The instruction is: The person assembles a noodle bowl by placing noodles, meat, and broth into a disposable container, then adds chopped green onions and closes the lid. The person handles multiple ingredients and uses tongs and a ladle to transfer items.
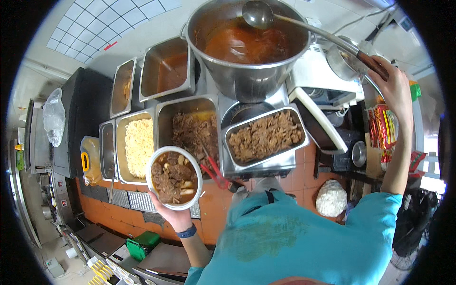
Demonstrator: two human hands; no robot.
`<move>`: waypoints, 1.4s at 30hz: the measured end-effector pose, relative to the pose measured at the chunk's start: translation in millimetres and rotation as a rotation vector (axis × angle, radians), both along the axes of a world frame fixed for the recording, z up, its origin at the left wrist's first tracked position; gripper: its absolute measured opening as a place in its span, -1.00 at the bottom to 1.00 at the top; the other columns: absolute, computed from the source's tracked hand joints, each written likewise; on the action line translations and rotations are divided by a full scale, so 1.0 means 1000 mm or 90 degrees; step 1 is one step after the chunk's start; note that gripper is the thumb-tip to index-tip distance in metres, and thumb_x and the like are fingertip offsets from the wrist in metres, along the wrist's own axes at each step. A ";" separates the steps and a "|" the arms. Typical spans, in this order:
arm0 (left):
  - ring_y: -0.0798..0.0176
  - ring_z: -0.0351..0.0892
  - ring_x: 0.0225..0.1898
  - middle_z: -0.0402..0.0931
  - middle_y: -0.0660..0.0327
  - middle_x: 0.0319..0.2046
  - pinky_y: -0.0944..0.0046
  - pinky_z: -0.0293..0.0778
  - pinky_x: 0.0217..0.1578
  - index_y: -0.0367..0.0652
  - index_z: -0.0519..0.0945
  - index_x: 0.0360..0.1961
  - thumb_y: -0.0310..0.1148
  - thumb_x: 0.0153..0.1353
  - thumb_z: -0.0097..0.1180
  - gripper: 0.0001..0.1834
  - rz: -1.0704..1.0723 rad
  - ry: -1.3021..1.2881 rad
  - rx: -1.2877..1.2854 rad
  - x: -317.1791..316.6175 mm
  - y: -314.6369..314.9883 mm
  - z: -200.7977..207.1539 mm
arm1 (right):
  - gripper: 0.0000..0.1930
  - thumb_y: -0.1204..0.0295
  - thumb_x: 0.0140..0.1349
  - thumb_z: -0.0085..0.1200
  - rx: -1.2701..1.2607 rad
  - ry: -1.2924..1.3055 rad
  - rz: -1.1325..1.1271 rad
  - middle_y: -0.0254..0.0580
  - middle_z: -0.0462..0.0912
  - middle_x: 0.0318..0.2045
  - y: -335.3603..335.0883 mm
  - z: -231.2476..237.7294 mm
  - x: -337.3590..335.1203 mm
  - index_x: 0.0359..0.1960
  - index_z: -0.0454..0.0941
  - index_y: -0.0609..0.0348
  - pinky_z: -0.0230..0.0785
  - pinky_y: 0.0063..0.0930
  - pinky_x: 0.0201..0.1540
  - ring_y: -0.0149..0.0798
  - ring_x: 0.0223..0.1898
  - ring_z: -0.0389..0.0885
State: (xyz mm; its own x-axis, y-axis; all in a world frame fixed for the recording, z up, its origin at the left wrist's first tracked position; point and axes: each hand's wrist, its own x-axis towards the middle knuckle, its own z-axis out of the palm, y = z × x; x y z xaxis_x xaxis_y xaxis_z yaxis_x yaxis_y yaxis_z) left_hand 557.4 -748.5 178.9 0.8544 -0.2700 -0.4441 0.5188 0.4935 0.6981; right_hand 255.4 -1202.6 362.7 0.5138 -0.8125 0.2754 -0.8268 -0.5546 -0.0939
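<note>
Ladle: hold above stockpot, right hand fingers clamped around handle; support filled bowl level, near and left of stockpot, with left hand fingers gripping underneath, mostly hidden; ideally, drain drips over stockpot

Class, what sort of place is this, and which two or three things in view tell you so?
Most likely a commercial kitchen. The signs are the big steel pot of reddish broth, the metal pan of noodles and the tray of cooked meat set close together.
</note>
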 end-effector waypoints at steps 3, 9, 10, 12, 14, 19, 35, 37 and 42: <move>-0.03 0.34 0.34 0.30 0.13 0.38 -0.12 0.36 0.29 -0.05 0.25 0.44 0.21 0.42 -0.18 -0.26 0.038 0.004 0.019 -0.007 -0.022 0.000 | -0.63 0.42 0.27 0.19 0.016 0.026 0.034 0.08 0.74 -0.22 -0.038 0.012 0.006 0.11 0.61 0.23 0.53 -0.31 -0.09 -0.14 -0.24 0.76; -0.04 0.39 0.31 0.34 0.08 0.35 -0.10 0.38 0.28 -0.13 0.25 0.43 0.18 0.43 -0.16 -0.26 0.090 -0.023 0.043 -0.013 -0.054 -0.005 | -0.64 0.52 0.25 0.20 -0.013 0.061 0.197 0.12 0.73 -0.25 -0.092 0.021 0.019 0.09 0.59 0.32 0.57 -0.30 -0.13 -0.12 -0.32 0.75; -0.04 0.39 0.31 0.34 0.08 0.35 -0.10 0.38 0.28 -0.13 0.25 0.43 0.18 0.43 -0.16 -0.26 0.092 -0.022 0.043 -0.013 -0.058 -0.005 | -0.64 0.54 0.24 0.21 0.001 0.072 0.197 0.13 0.72 -0.23 -0.097 0.023 0.022 0.08 0.59 0.34 0.57 -0.28 -0.12 -0.15 -0.30 0.75; -0.04 0.39 0.31 0.32 0.09 0.36 -0.09 0.39 0.28 -0.11 0.25 0.43 0.18 0.43 -0.16 -0.26 0.106 -0.028 0.050 -0.014 -0.066 -0.005 | -0.63 0.53 0.22 0.22 -0.009 0.104 0.197 0.12 0.72 -0.21 -0.102 0.024 0.027 0.09 0.60 0.32 0.56 -0.26 -0.11 -0.13 -0.29 0.74; -0.03 0.39 0.32 0.31 0.10 0.37 -0.09 0.39 0.28 -0.10 0.24 0.43 0.18 0.43 -0.16 -0.26 0.108 -0.029 0.067 -0.015 -0.072 -0.005 | -0.61 0.52 0.20 0.24 -0.048 0.133 0.221 0.10 0.72 -0.20 -0.103 0.024 0.032 0.08 0.61 0.30 0.54 -0.24 -0.09 -0.10 -0.27 0.73; -0.01 0.39 0.32 0.31 0.12 0.37 -0.08 0.40 0.27 -0.08 0.25 0.43 0.17 0.43 -0.15 -0.27 0.111 -0.038 0.096 -0.019 -0.079 -0.007 | -0.60 0.51 0.16 0.26 -0.015 0.151 0.219 0.09 0.72 -0.18 -0.101 0.015 0.049 0.07 0.62 0.28 0.48 -0.22 -0.01 0.01 -0.19 0.69; -0.06 0.37 0.33 0.31 0.06 0.36 -0.11 0.35 0.30 -0.16 0.23 0.43 0.16 0.45 -0.19 -0.26 0.080 -0.022 0.030 -0.022 -0.074 -0.017 | -0.73 0.38 0.20 0.25 0.257 0.217 0.249 -0.02 0.57 -0.50 -0.081 0.011 0.097 -0.16 0.65 0.32 0.39 -0.30 -0.28 -0.19 -0.39 0.54; -0.06 0.36 0.33 0.30 0.06 0.37 -0.10 0.35 0.30 -0.16 0.22 0.43 0.16 0.44 -0.19 -0.26 0.066 -0.019 0.021 -0.023 -0.071 -0.017 | -0.72 0.35 0.22 0.26 0.295 0.148 0.244 -0.12 0.53 -0.55 -0.081 0.012 0.092 -0.16 0.65 0.34 0.35 -0.35 -0.38 -0.28 -0.48 0.49; -0.06 0.35 0.34 0.29 0.08 0.38 -0.11 0.35 0.30 -0.12 0.23 0.44 0.18 0.43 -0.17 -0.25 0.071 -0.006 0.037 -0.027 -0.069 -0.018 | -0.66 0.26 0.28 0.24 0.385 0.084 0.217 -0.38 0.42 -0.64 -0.078 0.019 0.076 -0.15 0.63 0.36 0.23 -0.46 -0.53 -0.43 -0.58 0.40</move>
State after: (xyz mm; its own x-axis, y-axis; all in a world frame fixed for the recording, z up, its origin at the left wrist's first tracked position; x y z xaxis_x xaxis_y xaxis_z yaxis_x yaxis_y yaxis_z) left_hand 530.6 -817.3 160.7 0.8819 -0.1475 -0.4478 0.4564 0.5055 0.7322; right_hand 331.1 -1281.0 381.2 0.7652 -0.5907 -0.2558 -0.6416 -0.6672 -0.3785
